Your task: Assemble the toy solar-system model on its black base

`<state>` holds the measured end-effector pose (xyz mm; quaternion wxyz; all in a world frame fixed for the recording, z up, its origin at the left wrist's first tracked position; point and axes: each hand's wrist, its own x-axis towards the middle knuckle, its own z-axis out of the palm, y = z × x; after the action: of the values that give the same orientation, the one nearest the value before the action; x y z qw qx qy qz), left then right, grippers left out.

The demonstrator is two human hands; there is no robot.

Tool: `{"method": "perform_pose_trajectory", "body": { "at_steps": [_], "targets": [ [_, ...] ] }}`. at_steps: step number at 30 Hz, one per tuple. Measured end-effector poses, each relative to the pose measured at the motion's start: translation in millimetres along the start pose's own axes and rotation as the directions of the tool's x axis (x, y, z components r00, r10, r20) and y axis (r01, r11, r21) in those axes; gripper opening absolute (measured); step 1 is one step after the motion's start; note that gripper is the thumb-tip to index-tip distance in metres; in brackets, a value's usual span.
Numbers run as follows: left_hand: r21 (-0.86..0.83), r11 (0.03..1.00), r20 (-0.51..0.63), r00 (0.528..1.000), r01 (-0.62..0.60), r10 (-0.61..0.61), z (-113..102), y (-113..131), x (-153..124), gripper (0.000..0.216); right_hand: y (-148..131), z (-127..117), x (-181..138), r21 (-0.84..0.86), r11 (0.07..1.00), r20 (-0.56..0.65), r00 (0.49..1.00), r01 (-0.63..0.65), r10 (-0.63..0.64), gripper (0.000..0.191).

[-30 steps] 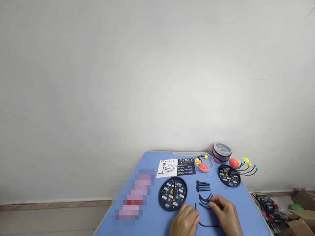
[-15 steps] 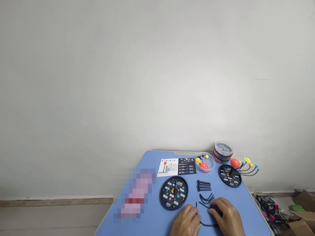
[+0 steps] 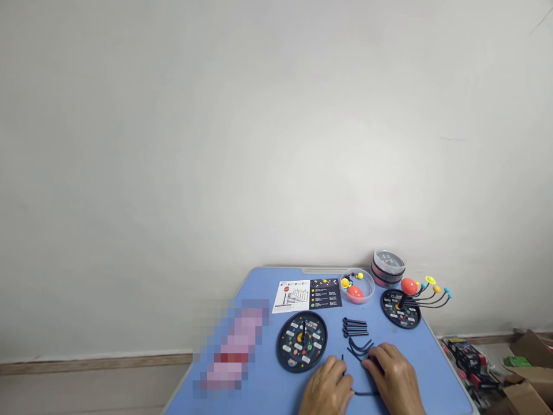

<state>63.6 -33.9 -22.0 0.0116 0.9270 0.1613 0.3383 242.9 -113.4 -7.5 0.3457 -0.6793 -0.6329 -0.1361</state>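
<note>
My left hand (image 3: 327, 386) rests low on the table, fingers curled around a thin black rod (image 3: 343, 357) whose end sticks up past the fingertips. Another bent black rod (image 3: 365, 393) lies between my two hands, its right end hidden behind my right hand (image 3: 394, 374). With thumb and forefinger, my right hand pinches the end of a curved black rod close to a small group of curved rods (image 3: 359, 347). Several straight black rods with ringed ends (image 3: 356, 327) lie in a row beyond. Left of these sits a round black base (image 3: 302, 341) with a short upright post.
An assembled planet model (image 3: 401, 308) with a red ball stands at the right. Behind are a clear dish (image 3: 358, 286) of coloured balls, stacked round containers (image 3: 388, 269) and an instruction sheet (image 3: 291, 295). A blurred pink item (image 3: 239, 346) lies left; boxes (image 3: 529, 380) are on the floor.
My right hand has shifted slightly left and up, bringing the pinched rod nearer the curved group. My left hand stays almost in place. The whole view has moved a little.
</note>
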Motion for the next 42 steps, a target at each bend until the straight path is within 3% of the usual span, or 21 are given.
{"method": "perform_pose_trajectory", "body": {
  "at_steps": [5, 12, 19, 26, 30, 37, 42],
  "targets": [
    [-0.019, 1.0, 0.008, 1.0, 0.004, -0.003, -0.6, -0.8, -1.0, 0.012, -1.6, 0.3, 1.9, 0.024, 1.0, -0.032, 0.999, 0.019, -0.018, 0.046],
    [-0.086, 0.992, 0.127, 0.989, 0.089, -0.078, -16.0, -1.8, 9.2, 0.017, 2.4, -0.9, 0.7, 0.064, 0.996, 0.023, 0.998, 0.063, -0.065, 0.041],
    [-0.089, 0.985, 0.146, 0.98, 0.148, -0.134, -13.6, -7.2, 21.4, 0.055, -0.5, 0.7, 5.3, 0.046, 0.984, 0.041, 0.984, 0.17, -0.171, 0.033],
    [-0.107, 0.989, 0.063, 0.993, 0.101, -0.095, -11.7, -9.8, 18.8, 0.045, -0.8, 2.7, 5.7, 0.058, 0.978, 0.009, 0.979, 0.201, -0.202, 0.025],
    [-0.097, 0.987, 0.087, 0.989, 0.125, -0.117, -15.9, -5.4, 19.3, 0.029, 0.6, -1.3, 8.5, 0.109, 0.982, 0.007, 0.987, 0.157, -0.159, 0.025],
    [-0.075, 0.991, 0.134, 0.986, 0.115, -0.104, -13.7, -6.1, 18.3, 0.035, -0.5, -5.1, 21.6, 0.125, 0.985, 0.189, 0.971, 0.123, -0.145, 0.033],
    [-0.045, 0.995, 0.134, 0.988, 0.087, -0.08, -8.4, -9.9, 14.9, 0.036, 0.6, -5.1, 27.2, 0.128, 0.982, 0.244, 0.955, 0.14, -0.168, 0.031]
  ]
}}
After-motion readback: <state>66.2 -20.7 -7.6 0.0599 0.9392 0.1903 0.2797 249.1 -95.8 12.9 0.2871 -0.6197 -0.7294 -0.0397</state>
